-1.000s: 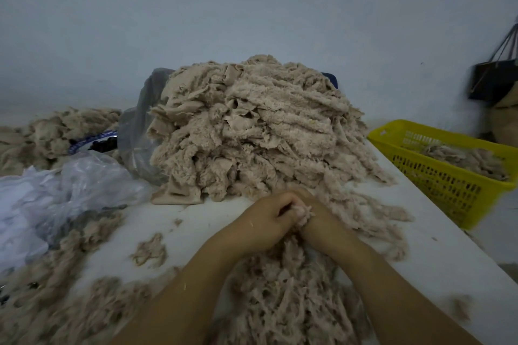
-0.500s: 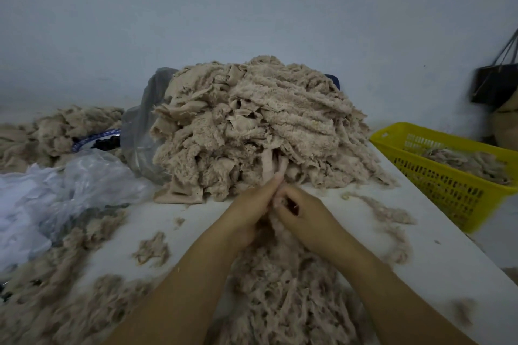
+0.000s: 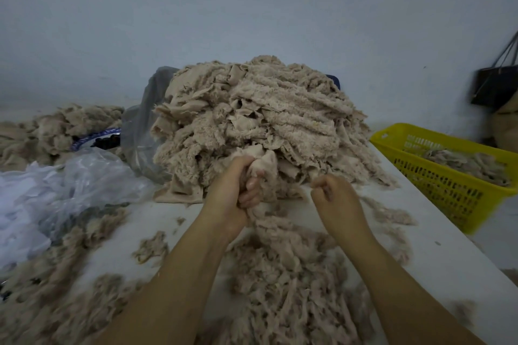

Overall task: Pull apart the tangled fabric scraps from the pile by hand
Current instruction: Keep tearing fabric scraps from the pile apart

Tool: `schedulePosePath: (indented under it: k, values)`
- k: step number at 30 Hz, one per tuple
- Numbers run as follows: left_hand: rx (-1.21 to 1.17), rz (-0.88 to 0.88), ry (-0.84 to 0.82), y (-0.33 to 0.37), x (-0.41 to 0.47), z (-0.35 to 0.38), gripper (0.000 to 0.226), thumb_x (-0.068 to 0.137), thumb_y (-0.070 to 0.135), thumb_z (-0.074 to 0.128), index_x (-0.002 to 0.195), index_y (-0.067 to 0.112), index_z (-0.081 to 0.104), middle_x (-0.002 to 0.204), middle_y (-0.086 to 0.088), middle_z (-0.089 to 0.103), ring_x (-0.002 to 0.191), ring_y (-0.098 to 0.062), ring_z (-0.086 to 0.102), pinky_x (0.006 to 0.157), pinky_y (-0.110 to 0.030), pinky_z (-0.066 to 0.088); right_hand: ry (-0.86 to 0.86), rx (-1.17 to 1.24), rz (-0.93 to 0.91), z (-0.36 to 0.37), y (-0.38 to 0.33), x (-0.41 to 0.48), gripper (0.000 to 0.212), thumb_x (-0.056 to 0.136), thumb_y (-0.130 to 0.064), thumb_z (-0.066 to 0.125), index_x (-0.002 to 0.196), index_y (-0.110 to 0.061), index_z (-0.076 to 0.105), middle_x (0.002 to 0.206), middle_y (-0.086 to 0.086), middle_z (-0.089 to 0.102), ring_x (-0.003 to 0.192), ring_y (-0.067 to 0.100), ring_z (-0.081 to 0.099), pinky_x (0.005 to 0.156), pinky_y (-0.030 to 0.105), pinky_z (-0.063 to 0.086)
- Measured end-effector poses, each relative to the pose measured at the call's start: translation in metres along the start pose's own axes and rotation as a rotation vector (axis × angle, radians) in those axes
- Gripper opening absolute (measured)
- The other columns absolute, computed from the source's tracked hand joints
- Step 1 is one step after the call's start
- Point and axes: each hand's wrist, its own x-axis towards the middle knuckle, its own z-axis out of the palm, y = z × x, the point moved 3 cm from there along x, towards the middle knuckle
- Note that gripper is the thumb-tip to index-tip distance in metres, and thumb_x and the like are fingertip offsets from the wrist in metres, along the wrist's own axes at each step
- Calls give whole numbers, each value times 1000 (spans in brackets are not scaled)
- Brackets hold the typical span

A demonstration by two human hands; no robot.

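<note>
Hands, joined a moment ago, now parted: left hand (image 3: 238, 193) grips a wad of scraps (image 3: 265, 162) at the foot of the pile (image 3: 252, 115) on the desk (image 3: 420, 249); right hand (image 3: 335, 200) curled, hold undeterminable. Scraps likely soft, light, clinging; take by a loose end. One main pile, one yellow basket (image 3: 448, 199).

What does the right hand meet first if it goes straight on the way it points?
Probably the fabric scrap pile: the right hand points forward and slightly left at its lower front edge, just ahead; depth is unclear.
</note>
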Motion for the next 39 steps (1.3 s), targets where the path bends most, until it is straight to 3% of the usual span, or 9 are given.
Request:
schedulePosePath:
  k: [3,6,10,17,24,26,29,35,39]
  values:
    - [151,-15,-57,-2,-6,10,52,100,21,45,49,20,58,46,3,35,38,-8,20,41,-22,18,-96,58,-154,10,-14,-5,34,96,-32,47,129,-27,53,130,-9,36,124,6,32,99,20,32]
    - [400,-42,-142,-10,-13,22,51,98,23,50,47,23,57,43,5,36,37,-8,24,39,-18,25,-159,-5,-393,30,-28,-14,44,92,-25,52,136,-24,50,134,-13,36,123,-1,25,96,2,20]
    - [563,71,-205,-11,-19,28,52,95,34,59,44,25,60,42,11,44,35,-2,33,43,-15,30,-84,121,-124,24,-9,-3,32,87,-1,58,86,-33,54,92,0,61,95,28,57,81,43,51]
    - [-159,281,169,47,0,-15,52,96,19,51,45,23,58,40,10,40,31,-2,29,30,-15,26,34,-142,225,-9,38,10,41,108,-33,28,126,-13,58,117,13,65,97,30,60,74,34,43]
    - [211,-21,53,17,-4,-7,40,94,27,59,57,17,72,62,-10,62,55,-21,60,50,-30,47,-186,17,-301,23,-30,-10,64,95,-50,52,150,-41,22,137,-32,17,118,-23,24,92,8,30]
    - [260,-59,-43,7,-9,2,31,89,29,68,62,14,75,63,-14,63,53,-23,61,46,-28,48,-212,70,-372,30,-40,-16,58,93,-41,51,145,-43,26,139,-28,26,107,-27,36,77,4,39]
    - [265,-99,-137,2,-16,11,22,69,29,85,67,10,75,61,-13,66,50,-21,63,45,-24,50,-209,95,-344,31,-36,-15,19,97,-12,48,113,-15,58,106,2,63,91,14,58,74,29,48]
    - [13,-76,-86,4,-12,3,9,66,19,69,69,10,68,72,-11,58,66,-21,58,56,-29,48,70,-208,-171,10,-6,0,29,101,-16,45,72,-16,38,66,-2,36,59,13,31,53,33,22]
    - [-266,41,-168,23,-11,-7,15,68,13,70,81,15,76,79,-1,66,70,-14,66,61,-27,56,47,-208,169,-7,31,8,28,104,-22,42,77,-18,46,68,2,49,59,16,43,55,33,34]
